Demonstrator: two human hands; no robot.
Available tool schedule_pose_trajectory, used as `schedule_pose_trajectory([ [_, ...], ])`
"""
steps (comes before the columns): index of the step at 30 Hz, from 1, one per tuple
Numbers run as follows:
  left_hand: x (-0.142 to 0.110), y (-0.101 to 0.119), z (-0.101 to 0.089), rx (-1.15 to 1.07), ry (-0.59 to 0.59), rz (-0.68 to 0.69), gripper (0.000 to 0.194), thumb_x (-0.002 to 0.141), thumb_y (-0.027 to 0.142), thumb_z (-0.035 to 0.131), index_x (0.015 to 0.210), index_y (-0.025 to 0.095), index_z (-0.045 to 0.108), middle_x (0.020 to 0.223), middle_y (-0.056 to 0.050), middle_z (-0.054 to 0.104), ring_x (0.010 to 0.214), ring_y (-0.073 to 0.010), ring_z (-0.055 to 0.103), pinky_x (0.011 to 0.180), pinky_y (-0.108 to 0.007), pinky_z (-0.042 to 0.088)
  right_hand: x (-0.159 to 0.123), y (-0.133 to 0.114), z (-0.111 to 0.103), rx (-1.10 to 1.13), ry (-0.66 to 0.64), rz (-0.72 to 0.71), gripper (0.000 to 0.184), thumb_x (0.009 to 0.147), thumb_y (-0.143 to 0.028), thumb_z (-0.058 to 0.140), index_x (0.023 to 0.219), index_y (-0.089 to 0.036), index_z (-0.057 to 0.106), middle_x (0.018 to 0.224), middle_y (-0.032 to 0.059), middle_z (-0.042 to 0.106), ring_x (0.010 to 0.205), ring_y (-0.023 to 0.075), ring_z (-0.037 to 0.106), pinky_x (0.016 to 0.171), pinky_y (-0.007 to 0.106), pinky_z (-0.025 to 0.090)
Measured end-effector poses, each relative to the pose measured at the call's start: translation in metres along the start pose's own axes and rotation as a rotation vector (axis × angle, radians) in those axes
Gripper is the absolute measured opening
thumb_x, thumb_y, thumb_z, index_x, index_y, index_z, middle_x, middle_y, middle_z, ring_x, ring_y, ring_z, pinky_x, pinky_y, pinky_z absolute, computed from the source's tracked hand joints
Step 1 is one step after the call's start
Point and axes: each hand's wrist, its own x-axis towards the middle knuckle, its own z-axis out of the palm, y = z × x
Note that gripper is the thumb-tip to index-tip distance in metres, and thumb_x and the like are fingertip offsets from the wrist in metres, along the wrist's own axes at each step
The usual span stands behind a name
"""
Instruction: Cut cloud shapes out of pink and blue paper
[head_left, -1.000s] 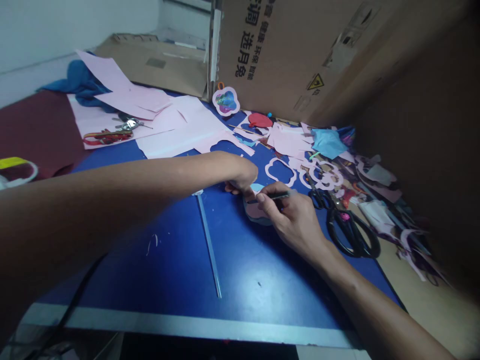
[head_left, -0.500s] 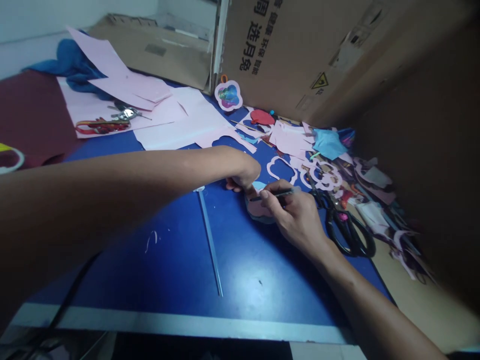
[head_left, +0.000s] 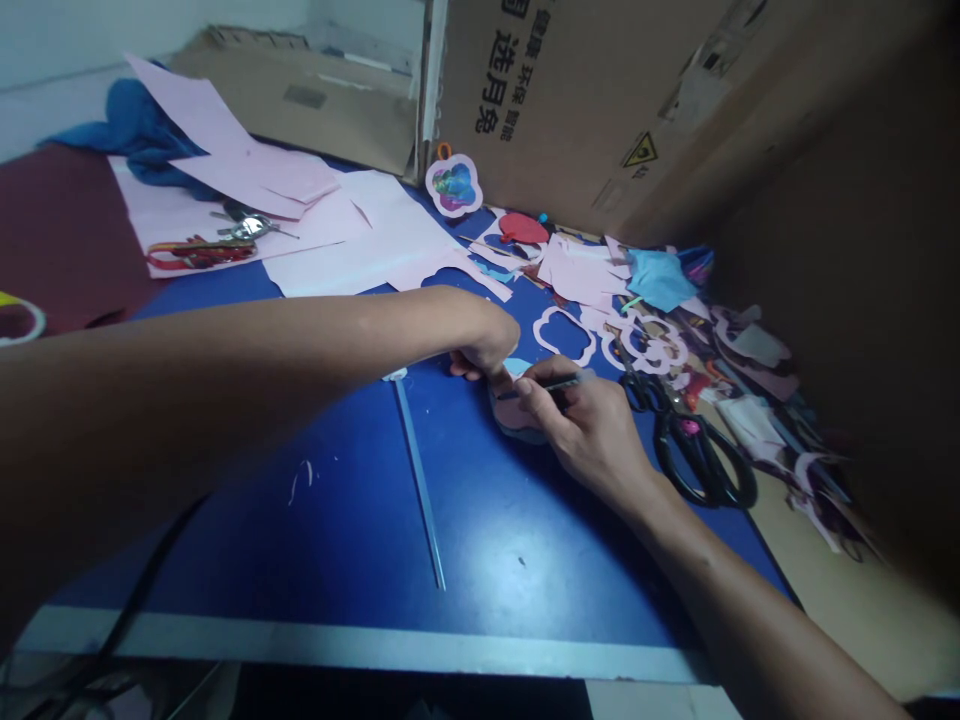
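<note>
My left hand (head_left: 484,350) reaches across from the left, its fingers curled and one fingertip pressing on a rounded pink paper piece (head_left: 514,410) with a light blue edge. That piece lies on the blue table, partly covered by both hands. In my right hand (head_left: 592,415) a thin dark pen (head_left: 551,384) is pinched between thumb and fingers, its tip over the pink paper beside my left fingertip. Close to my right wrist lie black-handled scissors (head_left: 697,450). A pink flower-shaped paper outline (head_left: 541,335) rests just beyond the hands.
A pale blue stick (head_left: 418,475) lies on the blue table (head_left: 330,560). Pink sheets (head_left: 289,180), keys (head_left: 251,228) and blue cloth (head_left: 142,125) sit at the back left. Paper scraps (head_left: 585,270) line the right, before a large cardboard box (head_left: 570,110). A flower-shaped tag (head_left: 454,187) leans there.
The camera view has shifted slightly. Both hands keep nearly the same place on the paper piece, and the pen tip has barely moved.
</note>
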Motion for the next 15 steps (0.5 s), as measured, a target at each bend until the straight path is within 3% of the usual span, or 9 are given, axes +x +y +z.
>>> schedule_pose_trajectory([
  [4,0.0012,-0.0008,-0.0002,-0.004,-0.012,0.016,0.034,0.076,0.046,0.080,0.056,0.019,0.071,0.058,-0.008,0.065,0.074,-0.0264,0.064,0.079,-0.037,0.044,0.0007,-0.0001,-0.0008,-0.031,-0.002,-0.008,0.027,0.107,-0.040,0.060,0.096,-0.019,0.073,0.086,0.0066,0.079,0.064,0.0168,0.067,0.056,0.027,0.045],
  [9,-0.0001,0.0000,-0.0002,-0.081,0.006,-0.041,0.034,0.079,0.045,0.078,0.057,0.019,0.072,0.058,-0.009,0.065,0.079,-0.0281,0.065,0.081,-0.038,0.042,0.0018,0.0010,-0.0007,-0.028,-0.010,0.000,0.025,0.106,-0.039,0.060,0.098,-0.019,0.074,0.081,0.0046,0.077,0.063,0.0163,0.065,0.058,0.027,0.045],
  [15,-0.0004,0.0004,-0.0008,-0.013,-0.003,-0.002,0.036,0.082,0.047,0.073,0.059,0.020,0.074,0.055,-0.007,0.063,0.076,-0.0259,0.064,0.080,-0.036,0.041,0.0013,0.0004,-0.0002,-0.042,0.005,-0.023,0.026,0.107,-0.039,0.060,0.097,-0.019,0.074,0.088,0.0065,0.080,0.065,0.0166,0.067,0.059,0.027,0.046],
])
